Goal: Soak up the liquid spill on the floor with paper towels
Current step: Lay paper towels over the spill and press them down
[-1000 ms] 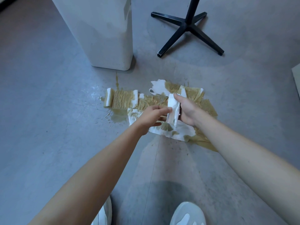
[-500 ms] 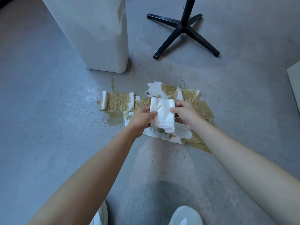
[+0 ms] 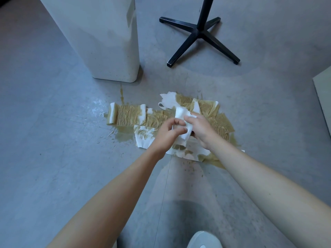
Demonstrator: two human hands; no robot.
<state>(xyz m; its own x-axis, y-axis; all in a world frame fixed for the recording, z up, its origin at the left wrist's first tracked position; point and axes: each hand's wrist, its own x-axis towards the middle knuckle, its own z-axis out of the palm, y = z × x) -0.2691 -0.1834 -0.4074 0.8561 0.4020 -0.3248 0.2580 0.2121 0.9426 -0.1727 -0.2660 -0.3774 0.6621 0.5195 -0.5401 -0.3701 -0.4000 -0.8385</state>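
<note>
Over on the left, a tall white plastic bin (image 3: 100,42) is stood on the grey floor (image 3: 44,158), and a brown liquid spill (image 3: 123,135) is pooled a bit in front of it. Most of that puddle is covered by brown-soaked paper towels (image 3: 128,115) laid flat in a messy row, with a few white corners left dry. The left hand (image 3: 168,135) is reached in from the lower left on a bare forearm, knuckles up, and the near edge of a clean white folded paper towel (image 3: 181,116) is pinched between its thumb and curled fingertips. That towel is held just above the middle of the wet ones, between both hands. Its other side is gripped by the right hand (image 3: 202,129), fingers curled over the top, forearm angled in from the lower right. A black cross-shaped metal stand base (image 3: 198,34) is seen further back, a white shoe (image 3: 204,240) at the bottom edge, and a pale flat panel (image 3: 324,97) is cut off at far right.
</note>
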